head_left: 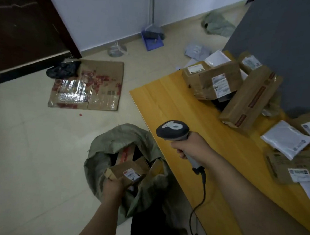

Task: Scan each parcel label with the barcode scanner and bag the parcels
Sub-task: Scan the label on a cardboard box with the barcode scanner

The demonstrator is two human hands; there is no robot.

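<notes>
My left hand grips a small brown cardboard parcel with a white label, held inside the mouth of the grey-green woven sack on the floor. Other boxes lie deeper in the sack. My right hand is closed on the handle of the grey barcode scanner, held over the left edge of the yellow table; its head points left and its cable hangs down. More labelled parcels wait on the table: a brown box, a long carton and a white mailer.
A flattened taped carton and a black bag lie on the tiled floor by a dark door. A blue dustpan with broom leans on the wall. Grey mailers and another sack lie farther back. A grey partition backs the table.
</notes>
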